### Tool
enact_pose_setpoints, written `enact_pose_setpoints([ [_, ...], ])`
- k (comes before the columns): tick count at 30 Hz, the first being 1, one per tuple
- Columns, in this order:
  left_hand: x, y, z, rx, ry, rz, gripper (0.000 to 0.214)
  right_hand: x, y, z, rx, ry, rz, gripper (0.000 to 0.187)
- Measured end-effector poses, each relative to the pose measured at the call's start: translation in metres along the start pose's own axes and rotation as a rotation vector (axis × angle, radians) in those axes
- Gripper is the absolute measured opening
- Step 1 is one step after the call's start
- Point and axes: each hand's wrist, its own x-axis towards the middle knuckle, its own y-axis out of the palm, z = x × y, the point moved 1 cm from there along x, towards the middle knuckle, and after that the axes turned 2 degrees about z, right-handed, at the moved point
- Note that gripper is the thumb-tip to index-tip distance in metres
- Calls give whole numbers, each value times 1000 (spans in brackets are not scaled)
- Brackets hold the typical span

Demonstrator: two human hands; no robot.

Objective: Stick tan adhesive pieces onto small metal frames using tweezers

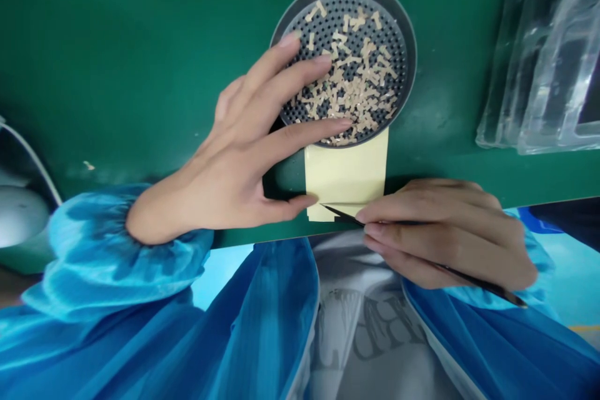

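My left hand (253, 131) is spread over a round dark tray with a perforated bottom (407, 56). Its fingers reach in among many small beige T-shaped pieces (351, 87), and its thumb touches the left edge of a pale yellow paper pad (349, 175). The pad lies partly under the tray's near rim. Black tweezers (344, 215) are held pen-like in my right hand (445, 231), their tips low over the pad's near end. Whether the tweezer tips pinch anything is too small to tell.
Clear plastic trays (539, 62) are stacked at the right on the green table (140, 62). A pale rounded object (21, 215) and a white cable (32, 153) are at the left. A stray beige piece (89, 165) lies near the cable. The table's front edge runs beneath my wrists.
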Motion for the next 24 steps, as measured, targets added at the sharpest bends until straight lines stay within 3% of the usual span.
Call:
enact_pose_setpoints([
  [24,0,1,1,-19,0,-12,75,3,-1,-12,6,-156,5,14],
])
